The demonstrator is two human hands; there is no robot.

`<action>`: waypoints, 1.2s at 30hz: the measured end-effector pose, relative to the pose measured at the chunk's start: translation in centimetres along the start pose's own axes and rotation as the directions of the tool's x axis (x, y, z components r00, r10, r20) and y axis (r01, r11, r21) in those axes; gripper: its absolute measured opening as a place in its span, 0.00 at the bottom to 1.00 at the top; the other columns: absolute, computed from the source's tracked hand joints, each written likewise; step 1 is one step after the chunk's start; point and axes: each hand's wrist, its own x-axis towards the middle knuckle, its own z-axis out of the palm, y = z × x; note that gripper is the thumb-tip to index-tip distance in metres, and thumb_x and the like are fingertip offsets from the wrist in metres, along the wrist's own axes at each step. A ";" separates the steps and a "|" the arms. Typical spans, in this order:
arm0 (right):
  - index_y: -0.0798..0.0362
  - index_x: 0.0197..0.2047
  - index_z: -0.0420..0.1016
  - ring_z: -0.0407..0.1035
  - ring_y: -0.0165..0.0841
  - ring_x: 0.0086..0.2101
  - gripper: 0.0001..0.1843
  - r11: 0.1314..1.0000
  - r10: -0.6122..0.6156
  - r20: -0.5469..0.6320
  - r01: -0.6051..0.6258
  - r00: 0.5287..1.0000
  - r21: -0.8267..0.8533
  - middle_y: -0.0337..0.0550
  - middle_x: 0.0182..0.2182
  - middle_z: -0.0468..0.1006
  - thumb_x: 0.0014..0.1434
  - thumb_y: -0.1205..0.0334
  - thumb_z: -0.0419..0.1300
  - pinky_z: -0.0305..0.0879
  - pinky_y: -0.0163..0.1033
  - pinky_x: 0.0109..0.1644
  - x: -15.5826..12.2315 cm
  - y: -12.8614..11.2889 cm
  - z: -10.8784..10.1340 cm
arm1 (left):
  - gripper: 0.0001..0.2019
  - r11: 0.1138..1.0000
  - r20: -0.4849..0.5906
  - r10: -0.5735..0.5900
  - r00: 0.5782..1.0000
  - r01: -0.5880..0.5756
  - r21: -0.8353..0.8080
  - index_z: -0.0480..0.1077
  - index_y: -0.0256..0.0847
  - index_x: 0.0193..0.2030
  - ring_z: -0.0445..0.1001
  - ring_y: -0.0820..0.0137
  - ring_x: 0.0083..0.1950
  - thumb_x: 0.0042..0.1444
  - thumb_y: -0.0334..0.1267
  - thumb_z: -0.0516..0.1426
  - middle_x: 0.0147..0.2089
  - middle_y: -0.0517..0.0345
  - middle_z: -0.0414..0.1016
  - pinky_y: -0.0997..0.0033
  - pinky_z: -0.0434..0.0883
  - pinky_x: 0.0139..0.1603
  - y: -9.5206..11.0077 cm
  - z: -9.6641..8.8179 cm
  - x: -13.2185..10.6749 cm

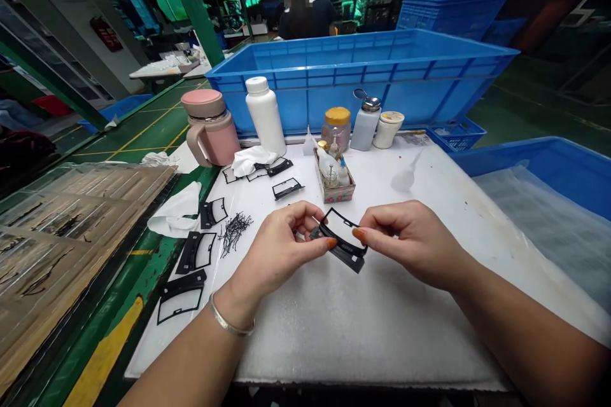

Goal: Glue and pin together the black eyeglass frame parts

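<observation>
Over the middle of the white work surface (296,331), both hands grip one black plastic frame piece (344,245) with a wide, curved opening. My left hand (281,235) pinches its left side between thumb and fingers. On the other side, my right hand (405,235) has thumb and fingers closed at its right edge. Similar black frames lie to the left, among them a near one (180,296) and one above it (196,252). A small heap of thin black strips (235,232) rests beside them. Parts of the left fingers are hidden behind the held piece.
A small box of bottles (338,193) stands ahead of my hands. Behind it are a pink mug (217,133), a white bottle (267,117), a pump bottle (366,127) and a large blue crate (305,92). Cardboard trays (71,248) lie left; a person (308,16) sits beyond.
</observation>
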 end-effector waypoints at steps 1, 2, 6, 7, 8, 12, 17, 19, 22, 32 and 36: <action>0.57 0.24 0.70 0.50 0.24 0.21 0.18 1.000 -0.012 -0.001 0.012 1.000 -0.004 0.34 0.18 0.59 0.63 0.57 0.58 0.46 0.33 0.25 0.0 0.0 0.0 | 0.16 1.000 0.003 -0.006 1.000 0.006 -0.001 0.72 0.36 0.41 0.60 0.77 0.29 0.48 0.39 0.68 0.29 0.63 0.65 0.77 0.58 0.28 0.0 0.0 0.0; 0.57 0.24 0.70 0.50 0.23 0.21 0.17 1.000 -0.023 -0.004 0.023 1.000 -0.005 0.34 0.18 0.59 0.63 0.58 0.58 0.46 0.33 0.25 0.0 0.0 0.0 | 0.16 1.000 0.005 -0.008 1.000 0.008 0.002 0.72 0.36 0.41 0.60 0.77 0.29 0.47 0.39 0.69 0.29 0.63 0.65 0.78 0.58 0.28 -0.1 0.0 0.1; 0.57 0.23 0.70 0.51 0.23 0.21 0.14 0.999 -0.034 -0.014 0.034 0.999 0.013 0.33 0.17 0.59 0.60 0.62 0.58 0.46 0.32 0.24 0.0 -0.1 0.0 | 0.16 1.000 0.011 0.003 1.000 -0.003 0.022 0.71 0.36 0.40 0.59 0.78 0.29 0.47 0.40 0.69 0.29 0.64 0.63 0.78 0.57 0.28 -0.1 0.2 0.2; 0.57 0.23 0.70 0.51 0.23 0.21 0.14 0.999 -0.031 -0.013 0.031 0.999 0.021 0.33 0.17 0.59 0.60 0.63 0.57 0.46 0.32 0.24 0.0 -0.1 0.0 | 0.17 1.000 0.010 0.008 1.000 -0.008 0.023 0.71 0.36 0.40 0.59 0.78 0.29 0.47 0.40 0.69 0.28 0.65 0.63 0.78 0.57 0.28 -0.1 0.2 0.2; 0.57 0.23 0.69 0.51 0.23 0.20 0.13 0.999 -0.030 -0.014 0.030 0.999 0.028 0.33 0.17 0.59 0.59 0.63 0.57 0.46 0.32 0.24 0.0 -0.2 0.0 | 0.17 1.000 0.009 0.010 1.000 -0.010 0.022 0.71 0.36 0.40 0.59 0.79 0.29 0.47 0.41 0.69 0.28 0.65 0.62 0.78 0.57 0.28 -0.2 0.3 0.2; 0.57 0.21 0.68 0.50 0.23 0.20 0.13 0.998 -0.031 -0.015 0.032 0.999 0.060 0.34 0.17 0.58 0.56 0.64 0.57 0.45 0.32 0.23 0.1 -0.3 0.0 | 0.18 1.000 0.005 0.005 1.000 -0.005 -0.002 0.71 0.36 0.40 0.61 0.78 0.29 0.47 0.42 0.70 0.28 0.65 0.63 0.79 0.58 0.27 -0.3 0.4 0.2; 0.57 0.21 0.67 0.50 0.23 0.20 0.14 0.996 -0.031 -0.016 0.032 0.999 0.082 0.34 0.17 0.58 0.57 0.64 0.58 0.44 0.32 0.23 -0.1 -0.4 -0.1 | 0.18 0.999 -0.003 0.005 1.000 -0.005 -0.032 0.72 0.36 0.39 0.62 0.78 0.28 0.46 0.42 0.70 0.28 0.64 0.65 0.80 0.58 0.27 -0.3 0.6 0.0; 0.57 0.20 0.67 0.50 0.23 0.20 0.15 0.996 -0.033 -0.018 0.035 0.999 0.083 0.34 0.17 0.58 0.58 0.62 0.58 0.44 0.32 0.23 0.0 -0.4 -0.1 | 0.18 0.999 -0.011 0.005 1.000 -0.006 -0.035 0.72 0.36 0.39 0.61 0.78 0.28 0.45 0.41 0.70 0.28 0.64 0.65 0.79 0.58 0.26 -0.3 0.7 0.0; 0.57 0.20 0.65 0.49 0.23 0.20 0.16 0.994 -0.025 -0.015 0.026 1.000 0.102 0.34 0.17 0.58 0.58 0.62 0.59 0.44 0.32 0.23 0.1 -0.4 -0.1 | 0.18 0.999 -0.021 0.009 1.000 -0.009 -0.040 0.72 0.36 0.39 0.60 0.79 0.27 0.44 0.39 0.71 0.27 0.64 0.64 0.80 0.57 0.26 -0.3 0.7 0.1; 0.58 0.23 0.69 0.48 0.22 0.18 0.21 0.920 0.124 0.075 -0.143 0.989 0.364 0.34 0.15 0.57 0.60 0.51 0.62 0.42 0.31 0.22 0.8 0.5 -0.4 | 0.14 0.924 0.113 -0.119 0.986 0.152 -0.352 0.71 0.36 0.39 0.71 0.77 0.28 0.52 0.42 0.67 0.30 0.60 0.72 0.78 0.74 0.31 -0.6 0.3 0.2; 0.59 0.31 0.75 0.56 0.25 0.21 0.20 0.893 0.142 0.097 -0.170 0.985 0.416 0.38 0.19 0.64 0.61 0.48 0.63 0.50 0.31 0.24 0.8 0.6 -0.2 | 0.13 0.902 0.023 -0.133 0.991 0.131 -0.412 0.71 0.36 0.35 0.70 0.79 0.27 0.52 0.42 0.66 0.29 0.61 0.71 0.80 0.74 0.29 -0.5 0.3 0.3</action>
